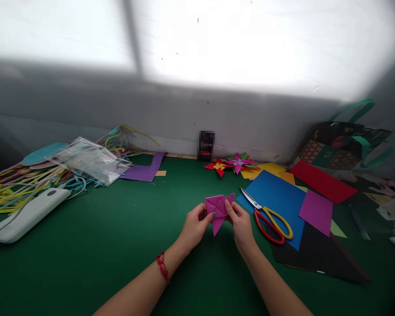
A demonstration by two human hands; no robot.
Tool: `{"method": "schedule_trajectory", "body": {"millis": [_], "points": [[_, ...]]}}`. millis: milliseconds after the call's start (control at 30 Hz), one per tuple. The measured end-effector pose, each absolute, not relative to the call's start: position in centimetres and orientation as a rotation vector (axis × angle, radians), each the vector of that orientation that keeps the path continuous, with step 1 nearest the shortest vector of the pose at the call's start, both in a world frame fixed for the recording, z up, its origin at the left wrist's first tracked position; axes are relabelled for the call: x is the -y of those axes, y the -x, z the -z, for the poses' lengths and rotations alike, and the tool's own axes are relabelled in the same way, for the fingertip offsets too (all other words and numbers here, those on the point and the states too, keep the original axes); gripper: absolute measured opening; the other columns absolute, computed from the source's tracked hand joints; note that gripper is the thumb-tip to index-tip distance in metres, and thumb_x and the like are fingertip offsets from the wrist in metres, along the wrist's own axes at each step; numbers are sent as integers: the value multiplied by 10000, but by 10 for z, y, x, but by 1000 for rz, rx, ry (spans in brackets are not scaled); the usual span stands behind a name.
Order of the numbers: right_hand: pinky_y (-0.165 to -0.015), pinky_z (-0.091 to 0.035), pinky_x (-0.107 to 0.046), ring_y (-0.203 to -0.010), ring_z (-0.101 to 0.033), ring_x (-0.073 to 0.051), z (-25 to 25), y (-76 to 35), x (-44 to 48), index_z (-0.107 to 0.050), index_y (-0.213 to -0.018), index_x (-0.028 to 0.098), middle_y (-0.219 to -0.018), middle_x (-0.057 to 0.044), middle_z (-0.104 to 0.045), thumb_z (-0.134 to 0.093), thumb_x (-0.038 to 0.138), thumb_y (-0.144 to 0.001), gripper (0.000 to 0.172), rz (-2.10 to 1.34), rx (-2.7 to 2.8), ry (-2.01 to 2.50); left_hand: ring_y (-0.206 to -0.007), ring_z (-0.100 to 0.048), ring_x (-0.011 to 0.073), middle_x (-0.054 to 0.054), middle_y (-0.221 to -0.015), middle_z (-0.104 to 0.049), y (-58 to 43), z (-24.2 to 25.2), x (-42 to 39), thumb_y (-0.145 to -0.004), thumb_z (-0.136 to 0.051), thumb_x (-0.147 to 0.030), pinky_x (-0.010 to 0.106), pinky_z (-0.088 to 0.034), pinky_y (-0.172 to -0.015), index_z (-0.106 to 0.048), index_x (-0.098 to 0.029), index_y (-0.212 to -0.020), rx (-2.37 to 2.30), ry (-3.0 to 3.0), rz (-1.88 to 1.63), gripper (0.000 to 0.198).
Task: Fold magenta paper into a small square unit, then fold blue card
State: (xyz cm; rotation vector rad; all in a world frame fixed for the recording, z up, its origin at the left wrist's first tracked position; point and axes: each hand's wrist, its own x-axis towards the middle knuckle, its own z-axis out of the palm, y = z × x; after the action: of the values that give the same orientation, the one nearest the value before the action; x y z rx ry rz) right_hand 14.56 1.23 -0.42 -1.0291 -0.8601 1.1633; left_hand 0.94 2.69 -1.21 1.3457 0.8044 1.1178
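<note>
Between my two hands is a folded magenta origami piece [218,209], held above the green table [118,263]. It has pointed corners at the top and one point hanging down. My left hand [196,221] pinches its left side, thumb on the front face. My right hand [240,220] grips the right side, also with the thumb in front; the other fingers are partly hidden behind the paper. Scissors [266,217] with one red and one yellow handle lie just right of my right hand, on a blue paper sheet [270,188].
Folded paper flowers [237,163] lie near the wall. Red paper [322,181], a purple square [316,212] and black sheets [319,254] are on the right, before a patterned bag [335,149]. At left are a white corded device [29,215], coloured strips [6,193] and a clear plastic bag [92,160].
</note>
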Motion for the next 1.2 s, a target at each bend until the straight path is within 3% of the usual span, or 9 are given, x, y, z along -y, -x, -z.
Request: {"method": "schedule_trajectory", "body": {"millis": [233, 467, 567, 767, 1100, 1200], "points": [[-554, -405, -210, -555, -459, -99, 3, -149, -13, -591, -647, 164, -599, 30, -516, -636, 358, -732, 217, -1244, 766, 1011, -877, -570, 196, 76, -920, -611, -12, 7, -24, -784, -566, -291, 301, -449, -784, -565, -134, -954, -744, -1335, -1113, 231], [-588, -430, -247, -672, -538, -163, -7, -146, -6, -607, -815, 177, -717, -14, -605, -611, 380, -745, 215, -983, 1027, 1185, -912, -578, 198, 77, -949, -614, -15, 4, -18, -774, -579, -281, 312, -459, -808, -543, -146, -975, -740, -1277, -1081, 244], [-562, -418, -249, -647, -529, -163, -8, -148, -5, -608, -778, 166, -700, -26, -606, -585, 385, -766, 220, -938, 1123, 1247, -935, -577, 208, 82, -991, -619, -13, 4, -20, -750, -607, -289, 302, -472, -783, -548, -155, -1025, -731, -1270, -973, 311], [-587, -396, -250, -662, -508, -153, -9, -149, -7, -612, -749, 165, -696, -13, -590, -604, 361, -757, 196, -991, 1136, 1196, -724, -606, 183, 80, -817, -654, -7, 5, -24, -753, -587, -347, 293, -498, -663, -625, -102, -904, -747, -1330, -845, 290], [-569, -376, -246, -598, -488, -123, -1, -157, -14, -616, -679, 153, -652, 1, -568, -649, 344, -718, 198, -1274, 890, 1065, -738, -613, 183, 65, -820, -653, -13, 5, -15, -757, -576, -364, 283, -498, -674, -623, -122, -902, -737, -1372, -877, 286], [-544, -361, -247, -587, -486, -130, -1, -159, -14, -612, -675, 149, -631, 1, -565, -631, 384, -722, 241, -1216, 1093, 1190, -597, -605, 138, 26, -708, -626, -10, 8, -20, -764, -549, -421, 228, -472, -547, -576, -139, -842, -840, -1400, -836, 294]]}}
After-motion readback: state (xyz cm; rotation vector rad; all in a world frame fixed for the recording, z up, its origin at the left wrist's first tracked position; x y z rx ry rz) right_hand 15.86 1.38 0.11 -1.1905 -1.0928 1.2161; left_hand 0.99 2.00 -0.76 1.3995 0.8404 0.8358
